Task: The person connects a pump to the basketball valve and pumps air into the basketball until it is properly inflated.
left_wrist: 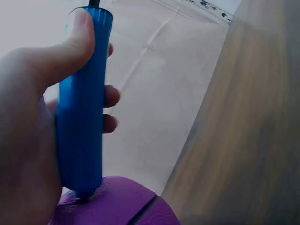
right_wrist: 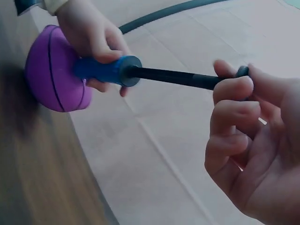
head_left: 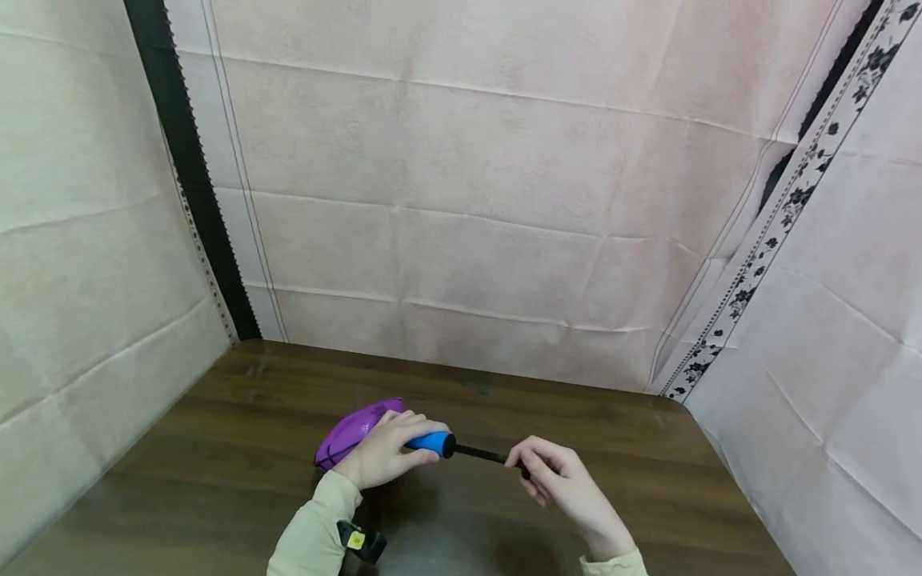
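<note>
A small hand pump (left_wrist: 80, 126) with a blue barrel and a black rod is held level above the table. My left hand (head_left: 392, 450) grips the blue barrel, its thumb lying along the side. At the barrel's end sits a purple ball (right_wrist: 51, 70) with black lines, partly caved in and joined to the pump's tip. My right hand (head_left: 551, 480) pinches the black handle end of the rod (right_wrist: 178, 78) between thumb and fingers. A length of the rod stands out of the barrel. In the head view the left hand hides part of the ball and barrel.
Beneath the hands lies a brown wood-grain table (head_left: 216, 480). Pale cloth walls (head_left: 461, 200) enclose it at the back and both sides. A black strap-like device with a yellow label (head_left: 356, 541) is on the left wrist.
</note>
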`<state>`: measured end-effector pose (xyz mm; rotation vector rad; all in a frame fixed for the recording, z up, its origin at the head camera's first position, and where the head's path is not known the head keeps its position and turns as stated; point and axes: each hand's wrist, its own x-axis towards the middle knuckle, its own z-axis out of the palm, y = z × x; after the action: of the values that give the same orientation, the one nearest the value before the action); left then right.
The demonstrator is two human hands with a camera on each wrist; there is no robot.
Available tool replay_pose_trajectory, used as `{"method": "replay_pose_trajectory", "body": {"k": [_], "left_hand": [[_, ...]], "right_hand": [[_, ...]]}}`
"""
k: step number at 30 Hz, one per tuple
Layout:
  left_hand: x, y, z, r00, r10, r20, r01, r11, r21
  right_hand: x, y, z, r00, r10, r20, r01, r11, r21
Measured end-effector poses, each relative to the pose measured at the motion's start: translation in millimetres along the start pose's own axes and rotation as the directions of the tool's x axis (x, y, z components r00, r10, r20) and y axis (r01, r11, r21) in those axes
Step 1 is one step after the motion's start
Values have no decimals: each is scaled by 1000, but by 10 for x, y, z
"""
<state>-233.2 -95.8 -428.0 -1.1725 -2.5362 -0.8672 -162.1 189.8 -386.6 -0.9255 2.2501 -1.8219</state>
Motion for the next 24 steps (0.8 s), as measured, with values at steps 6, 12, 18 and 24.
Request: {"method": "replay_pose_trajectory", "body": {"k": [6, 12, 18, 24], "left_hand": [[38, 124, 8, 1000, 17, -1, -17, 997, 80], [103, 272, 89, 998, 44, 52, -47, 997, 59], [110, 257, 144, 990, 54, 129, -43, 995, -86], [56, 125, 88, 989, 13, 146, 6, 991, -132]], "right_hand": [[91, 92, 168, 1000, 20, -4, -19, 986, 163], [177, 238, 331, 998, 45, 37, -50, 987, 153], [148, 204, 271, 992, 119, 29, -121, 990, 66], [84, 89, 133, 991, 127, 53, -130, 990, 61]]}}
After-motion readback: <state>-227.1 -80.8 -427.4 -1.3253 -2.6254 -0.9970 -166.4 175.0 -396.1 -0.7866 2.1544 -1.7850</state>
